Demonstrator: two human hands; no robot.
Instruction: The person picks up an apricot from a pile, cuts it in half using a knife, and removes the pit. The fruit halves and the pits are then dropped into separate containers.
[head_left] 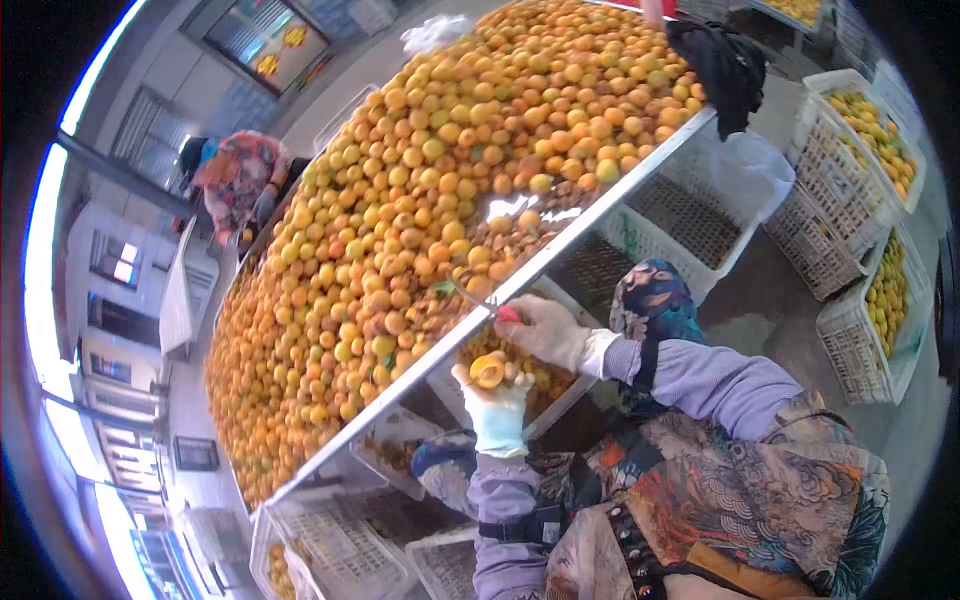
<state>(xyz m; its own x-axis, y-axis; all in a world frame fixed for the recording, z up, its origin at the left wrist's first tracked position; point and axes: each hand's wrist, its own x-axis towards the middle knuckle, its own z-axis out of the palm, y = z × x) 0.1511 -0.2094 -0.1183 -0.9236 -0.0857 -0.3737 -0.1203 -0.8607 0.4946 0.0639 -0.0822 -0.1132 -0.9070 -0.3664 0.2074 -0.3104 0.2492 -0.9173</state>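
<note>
My left fingers (521, 380) hold an opened apricot (487, 372) near the table (400, 385); my right fingers (527, 336) grip a red-handled tool (509, 314). I think I'm splitting fruit; next needs a gentle, steady hold.

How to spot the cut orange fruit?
Find the long pale table edge bordering the heap of round orange fruit. Near that edge, the white-gloved left hand holds the cut orange fruit. Unlike the heap's whole fruit, it shows a yellow-rimmed, darker centre.
</note>
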